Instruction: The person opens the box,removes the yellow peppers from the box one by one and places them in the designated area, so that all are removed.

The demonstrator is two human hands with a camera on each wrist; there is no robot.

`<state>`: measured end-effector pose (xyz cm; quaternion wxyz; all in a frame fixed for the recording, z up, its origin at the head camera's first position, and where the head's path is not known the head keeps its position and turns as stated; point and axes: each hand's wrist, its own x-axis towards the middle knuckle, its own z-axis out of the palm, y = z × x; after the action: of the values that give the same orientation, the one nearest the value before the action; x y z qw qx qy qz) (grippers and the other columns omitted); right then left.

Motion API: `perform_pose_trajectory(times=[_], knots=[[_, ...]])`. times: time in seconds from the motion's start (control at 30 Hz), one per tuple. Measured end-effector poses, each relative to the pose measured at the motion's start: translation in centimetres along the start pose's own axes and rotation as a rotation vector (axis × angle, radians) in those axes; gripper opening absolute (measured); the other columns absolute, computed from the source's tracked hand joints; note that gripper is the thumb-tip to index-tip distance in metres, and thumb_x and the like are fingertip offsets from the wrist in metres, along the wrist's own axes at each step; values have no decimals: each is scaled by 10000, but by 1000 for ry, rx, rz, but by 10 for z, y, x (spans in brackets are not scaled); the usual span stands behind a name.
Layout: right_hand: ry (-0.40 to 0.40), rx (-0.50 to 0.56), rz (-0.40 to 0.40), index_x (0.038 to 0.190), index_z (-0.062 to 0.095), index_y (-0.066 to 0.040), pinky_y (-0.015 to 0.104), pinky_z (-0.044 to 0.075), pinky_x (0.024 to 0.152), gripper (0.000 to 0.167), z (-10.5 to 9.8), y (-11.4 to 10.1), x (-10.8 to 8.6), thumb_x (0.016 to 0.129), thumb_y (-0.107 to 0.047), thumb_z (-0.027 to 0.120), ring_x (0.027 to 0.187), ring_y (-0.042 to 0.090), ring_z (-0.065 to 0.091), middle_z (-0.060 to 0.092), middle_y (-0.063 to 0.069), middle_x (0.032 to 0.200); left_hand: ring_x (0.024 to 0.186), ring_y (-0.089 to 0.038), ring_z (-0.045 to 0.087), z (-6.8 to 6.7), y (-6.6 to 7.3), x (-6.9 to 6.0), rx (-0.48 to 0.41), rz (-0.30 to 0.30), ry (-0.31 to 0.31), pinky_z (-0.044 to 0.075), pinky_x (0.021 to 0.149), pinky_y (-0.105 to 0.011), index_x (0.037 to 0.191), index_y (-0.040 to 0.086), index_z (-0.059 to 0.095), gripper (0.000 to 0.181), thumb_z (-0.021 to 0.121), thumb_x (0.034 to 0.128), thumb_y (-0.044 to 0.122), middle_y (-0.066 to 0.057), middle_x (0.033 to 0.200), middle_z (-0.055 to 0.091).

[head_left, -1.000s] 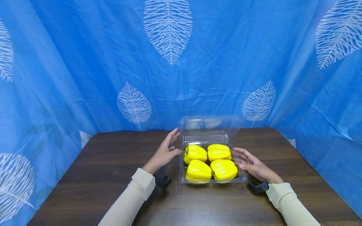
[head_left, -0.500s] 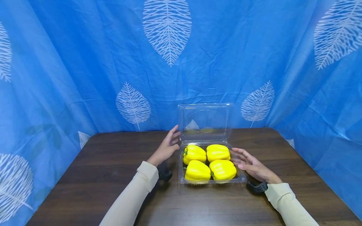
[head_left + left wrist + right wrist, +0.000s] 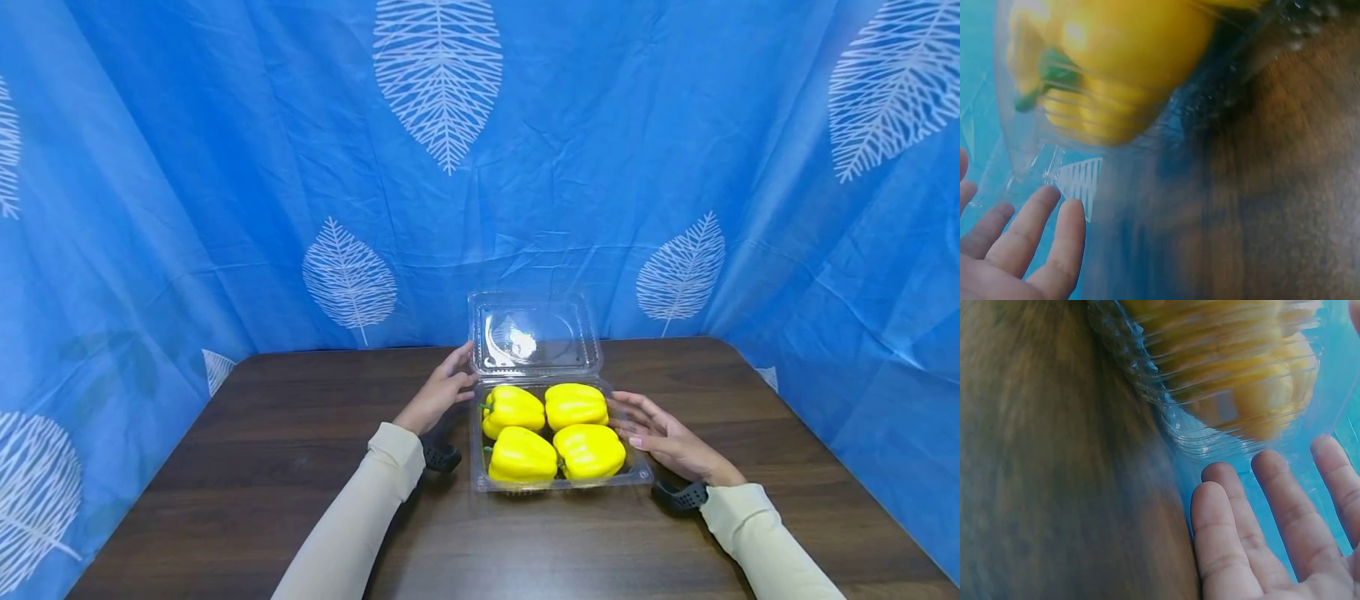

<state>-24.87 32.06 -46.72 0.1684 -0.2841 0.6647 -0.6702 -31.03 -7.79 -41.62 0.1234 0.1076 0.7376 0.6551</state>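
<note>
A clear plastic clamshell container [image 3: 641,478] holds several yellow bell peppers [image 3: 522,454] with green stems. Its transparent lid [image 3: 536,333] is raised at the back and leans away from me. My left hand [image 3: 438,396] is beside the container's back left corner, fingers extended near the lid's edge; contact is unclear. In the left wrist view, a gap shows between those fingers [image 3: 1067,244] and the pepper side. My right hand [image 3: 678,442] is at the right wall with fingers loosely spread. Some of its fingertips [image 3: 1269,464] are close to the ribbed wall or touching it.
The container sits on a dark brown wooden table [image 3: 300,467]. Behind the table hangs a blue curtain [image 3: 555,167] with white leaf prints, which also runs along both sides. Each wrist wears a black strap [image 3: 681,497].
The lid rose from a low position to upright, then dropped into a backward lean. My left hand shifted slightly near the back corner. The right hand and the peppers stayed almost still.
</note>
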Motion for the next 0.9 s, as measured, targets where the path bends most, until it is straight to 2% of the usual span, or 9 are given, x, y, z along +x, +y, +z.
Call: perform_pose_trajectory(times=[0.23, 0.57, 0.9], knots=[[9, 4, 0, 1638, 307, -106, 230, 496, 1108, 587, 1, -1, 0, 1099, 10, 509, 1376, -19, 558, 480, -246, 1551, 1534, -456, 416, -1, -8, 1, 10, -61, -14, 403, 1219, -589, 1718, 74, 259, 648, 389, 1083, 78, -231, 1767, 221], [6, -8, -3, 1644, 286, -55, 227, 497, 1104, 588, 2, 0, 1, 1102, 5, 508, 1370, -17, 564, 495, -239, 1539, 1534, -455, 417, -2, -18, 1, 15, -107, -20, 400, 1225, -580, 1721, 71, 247, 679, 374, 1054, 77, -245, 1761, 229], [22, -19, 17, 1626, 325, -103, 230, 504, 1097, 572, 0, 0, 0, 1098, -22, 528, 1362, -19, 569, 500, -231, 1518, 1521, -489, 415, -1, -20, 1, 47, -93, -37, 405, 1217, -598, 1717, 38, 223, 640, 395, 1106, 124, -286, 1730, 276]])
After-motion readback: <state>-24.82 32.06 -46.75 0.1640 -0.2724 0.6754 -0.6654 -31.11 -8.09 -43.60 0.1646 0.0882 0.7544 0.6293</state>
